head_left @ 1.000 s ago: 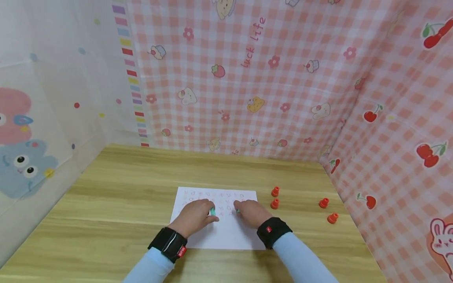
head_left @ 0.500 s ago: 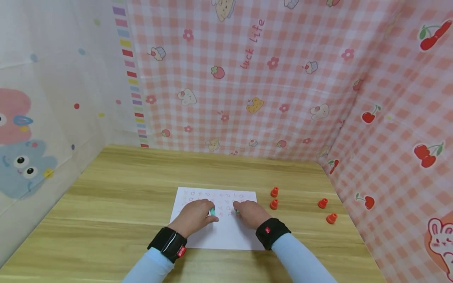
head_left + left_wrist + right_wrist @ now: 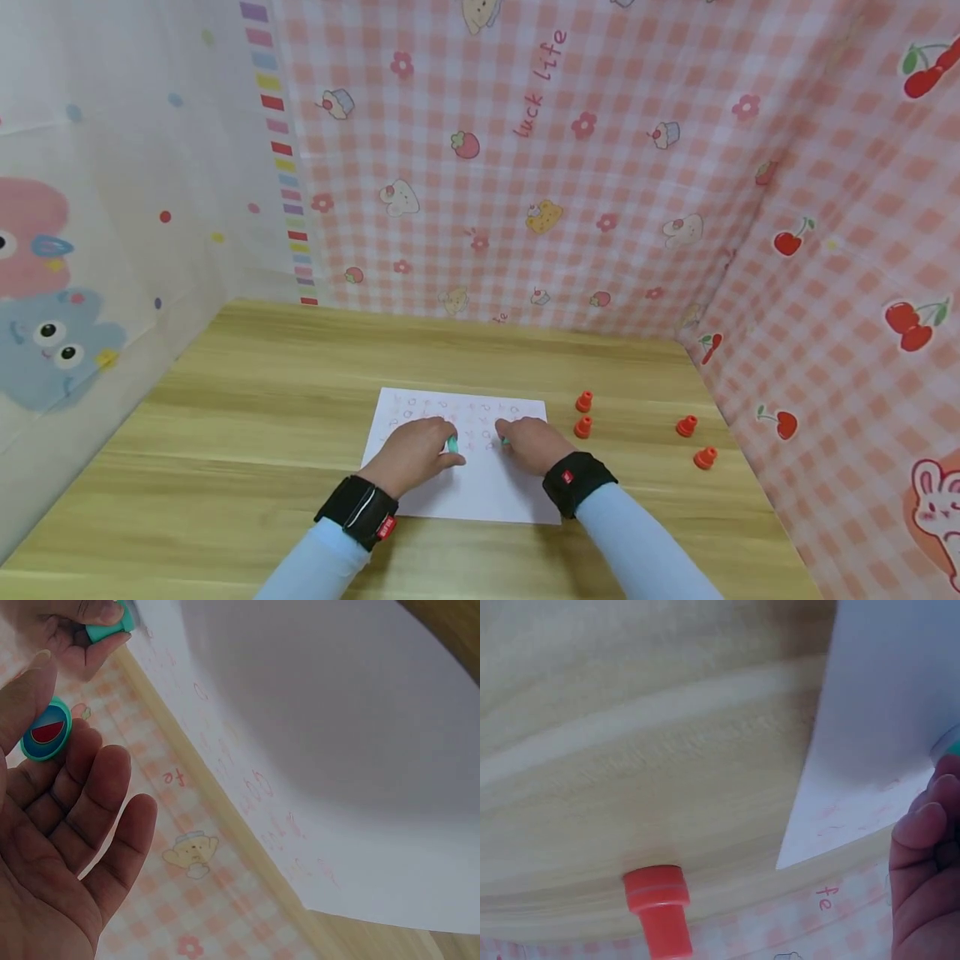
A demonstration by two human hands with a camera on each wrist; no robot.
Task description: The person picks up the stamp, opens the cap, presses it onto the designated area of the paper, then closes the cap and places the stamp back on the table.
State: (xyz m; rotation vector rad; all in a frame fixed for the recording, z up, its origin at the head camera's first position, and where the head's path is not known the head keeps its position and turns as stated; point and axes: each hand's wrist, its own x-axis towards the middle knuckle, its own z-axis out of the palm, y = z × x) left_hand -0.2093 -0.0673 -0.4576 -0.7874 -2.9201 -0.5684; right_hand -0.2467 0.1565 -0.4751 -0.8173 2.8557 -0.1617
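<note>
My left hand [image 3: 412, 454] pinches a small round teal piece, perhaps a stamp cap [image 3: 46, 733], between thumb and forefinger; its face has a red watermelon slice on blue. The other left fingers are loosely bent in the left wrist view. My right hand [image 3: 534, 447] grips a teal stamp [image 3: 111, 630] low over the white paper [image 3: 480, 496]; whether it touches the sheet I cannot tell. Rows of faint red and pink printed marks [image 3: 259, 784] cover the far part of the sheet. In the right wrist view only an edge of the teal stamp shows beyond the curled fingers [image 3: 922, 825].
Several red stamps stand right of the paper: a near pair, with one red stamp [image 3: 583, 427] in front of the other, and a farther pair with a red stamp [image 3: 705, 458] by the right wall. The wooden table [image 3: 225, 467] meets patterned cloth walls [image 3: 480, 192] behind and at both sides.
The whole head view has shifted slightly, with the scene a little higher in the frame. Both hands keep their holds over the paper, and the red stamps stay where they were.
</note>
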